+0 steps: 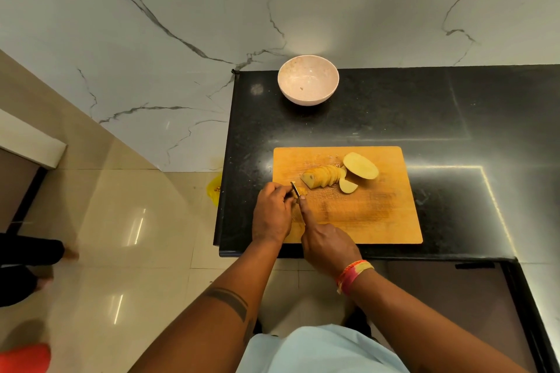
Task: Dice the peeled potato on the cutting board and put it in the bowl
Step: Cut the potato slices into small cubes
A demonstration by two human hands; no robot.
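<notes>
Dicing under way: right hand (328, 247) grips the knife (298, 195), left hand (272, 212) pinches a potato slice (300, 190) on the cutting board (378, 215); next, crosswise cuts, bowl (308, 79) still empty.

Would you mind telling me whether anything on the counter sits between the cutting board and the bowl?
Nothing visible does. Bare black counter separates the cutting board from the bowl. The potato slices and the uncut half lie at the board's far side, nearest the bowl.
</notes>
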